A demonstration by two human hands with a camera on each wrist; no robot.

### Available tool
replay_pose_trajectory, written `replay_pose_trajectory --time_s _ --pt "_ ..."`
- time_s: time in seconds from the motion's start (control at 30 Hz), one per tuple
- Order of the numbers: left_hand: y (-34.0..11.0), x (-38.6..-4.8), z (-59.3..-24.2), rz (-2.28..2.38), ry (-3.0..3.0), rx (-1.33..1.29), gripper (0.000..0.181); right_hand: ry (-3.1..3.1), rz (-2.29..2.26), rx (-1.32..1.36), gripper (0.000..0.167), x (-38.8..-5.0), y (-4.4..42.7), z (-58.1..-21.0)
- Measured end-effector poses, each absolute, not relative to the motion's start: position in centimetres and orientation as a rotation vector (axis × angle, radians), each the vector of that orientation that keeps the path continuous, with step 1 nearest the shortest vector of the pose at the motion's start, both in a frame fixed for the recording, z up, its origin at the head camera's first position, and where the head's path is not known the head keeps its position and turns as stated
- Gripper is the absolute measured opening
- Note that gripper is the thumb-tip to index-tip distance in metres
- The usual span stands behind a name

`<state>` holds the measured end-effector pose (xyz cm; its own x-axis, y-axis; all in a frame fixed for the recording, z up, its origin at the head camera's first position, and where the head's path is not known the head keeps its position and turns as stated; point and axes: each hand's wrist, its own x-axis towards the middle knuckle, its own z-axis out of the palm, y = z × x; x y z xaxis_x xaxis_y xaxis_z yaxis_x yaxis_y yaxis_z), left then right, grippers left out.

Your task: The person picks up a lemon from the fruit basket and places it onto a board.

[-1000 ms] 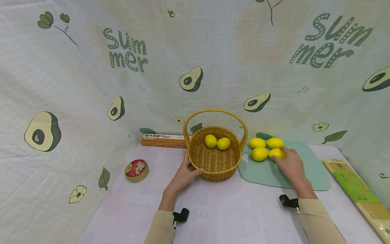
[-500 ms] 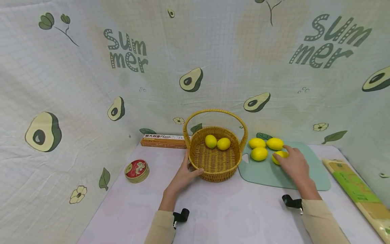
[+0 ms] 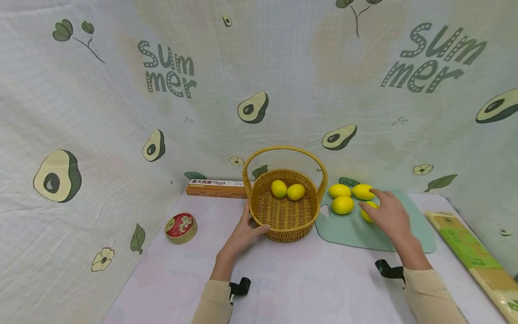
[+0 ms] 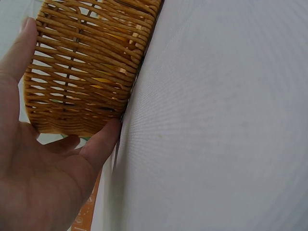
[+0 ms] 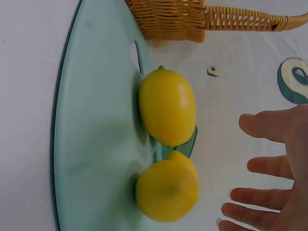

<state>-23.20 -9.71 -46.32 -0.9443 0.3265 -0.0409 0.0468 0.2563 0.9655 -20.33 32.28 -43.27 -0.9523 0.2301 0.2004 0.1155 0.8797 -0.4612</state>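
My left hand [image 3: 240,234] grips the side of a wicker basket [image 3: 285,233], its thumb and fingers spread around the wall; the left wrist view shows this hand [image 4: 43,168] against the weave [image 4: 82,72]. Two lemons [image 3: 279,188] lie inside the basket. On a pale green cutting board [image 3: 348,234] are several more, the nearest lemon [image 3: 369,211] just left of my right hand [image 3: 391,217]. In the right wrist view that hand [image 5: 274,178] has its fingers apart and holds nothing, with a gap between it and the lemons [image 5: 166,190].
Behind the basket's left side lies a long pasta box [image 3: 216,189]. A round red tin [image 3: 180,228] stands at the left. Along the right edge lies a green and tan packet [image 3: 471,252]. Printed cloth [image 3: 291,72] hangs behind the table.
My right hand has shifted a little to the right, its fingers wider apart. The lemon beside it has moved slightly right and towards the front. My left hand stays on the basket.
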Motion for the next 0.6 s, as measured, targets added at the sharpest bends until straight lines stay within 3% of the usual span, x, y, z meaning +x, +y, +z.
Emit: replay_pose_trajectory --time_s 0.6 --pt "-9.9 -23.6 -46.9 1.747 2.291 0.351 0.12 -2.878 0.639 0.044 0.065 -19.8 26.5 -41.1"
